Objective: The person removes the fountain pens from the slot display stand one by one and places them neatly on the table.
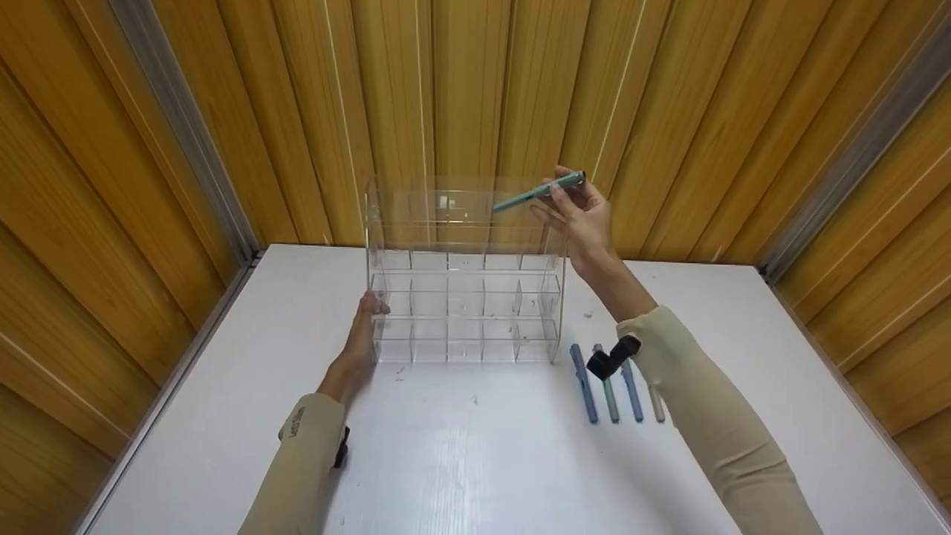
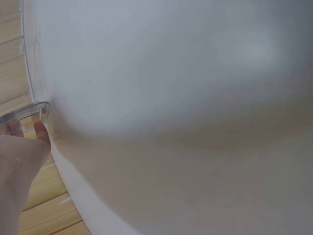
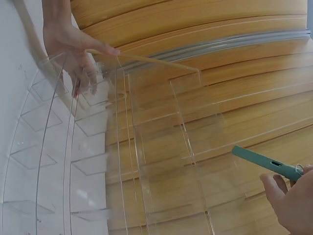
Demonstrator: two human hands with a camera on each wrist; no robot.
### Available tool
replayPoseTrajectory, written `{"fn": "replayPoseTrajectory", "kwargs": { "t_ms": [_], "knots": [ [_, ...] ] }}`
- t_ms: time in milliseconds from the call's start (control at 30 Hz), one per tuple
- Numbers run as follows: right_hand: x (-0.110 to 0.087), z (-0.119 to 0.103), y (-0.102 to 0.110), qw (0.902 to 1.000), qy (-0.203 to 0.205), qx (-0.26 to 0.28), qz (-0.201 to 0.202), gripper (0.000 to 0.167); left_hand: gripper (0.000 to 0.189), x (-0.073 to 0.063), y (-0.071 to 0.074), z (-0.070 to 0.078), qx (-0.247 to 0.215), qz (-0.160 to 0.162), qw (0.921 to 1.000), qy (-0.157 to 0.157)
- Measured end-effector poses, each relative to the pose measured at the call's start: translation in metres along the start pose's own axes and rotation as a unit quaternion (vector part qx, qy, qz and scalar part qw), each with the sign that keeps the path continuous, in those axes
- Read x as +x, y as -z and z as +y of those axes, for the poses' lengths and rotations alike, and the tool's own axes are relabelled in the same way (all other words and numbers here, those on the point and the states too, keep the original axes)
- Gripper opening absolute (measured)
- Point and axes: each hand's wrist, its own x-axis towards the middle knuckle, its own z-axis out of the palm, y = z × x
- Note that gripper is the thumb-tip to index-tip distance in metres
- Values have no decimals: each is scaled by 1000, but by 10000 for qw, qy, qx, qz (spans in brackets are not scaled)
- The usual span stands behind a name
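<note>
A clear acrylic rack (image 1: 446,318) with rows of small compartments stands upright near the back of the white table. My left hand (image 1: 359,327) grips its left side panel; in the right wrist view the thumb lies along the edge with the fingers around the panel. Above the table at the rack's upper right, my right hand (image 1: 592,227) pinches a teal pen (image 1: 529,196) between thumb and fingers. The pen slants, its far end pointing left and down in front of the rack's top tier. In the right wrist view, the pen's (image 3: 264,161) small barrel window and round clip show.
Several pens lie side by side right of the rack: a blue pen (image 1: 584,383), a green pen (image 1: 611,401), another blue pen (image 1: 633,394) and a beige pen (image 1: 657,405), partly under the right sleeve. Yellow wood-look panels (image 1: 475,89) enclose the table's back and sides.
</note>
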Motion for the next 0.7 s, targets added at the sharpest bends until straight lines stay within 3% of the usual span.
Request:
{"fn": "replayPoseTrajectory", "kwargs": {
  "t_ms": [133, 433, 700],
  "knots": [
    [-2, -7, 16, 9999, -45, -143, -8, 29, 88, 3, 0, 3, 1, -40, 10000, -49],
    [-7, -16, 43, 9970, -78, -739, -196, 46, 93, 3, -1, 8, -17, -58, 10000, 0],
    [-12, -18, 63, 9933, -29, -1102, -353, 46, 83, 2, 0, 7, 18, -15, 9999, -152]
  ]
}}
